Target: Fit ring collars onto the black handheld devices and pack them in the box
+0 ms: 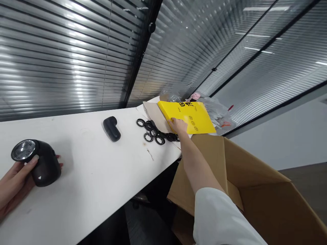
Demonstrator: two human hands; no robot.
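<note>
My left hand (24,180) is wrapped round a black fabric shaver (46,163) at the left, its round perforated metal head facing up. My right hand (179,126) reaches far across the table to a flat yellow box (196,119) with black lettering. Its fingers are curled at the box's near left edge; their tips are partly hidden. Just left of that hand lies a pile of black notched rings (153,132), some under the edge of a beige sheet (158,117). A small dark curved device (111,129) lies on its own between my hands.
The white table (102,183) runs along a wall of glass and blinds. Clear plastic bags (217,110) lie behind the yellow box. An open cardboard box (258,190) stands at the table's right end, beneath my right arm. A small scrap (150,154) lies near the rings.
</note>
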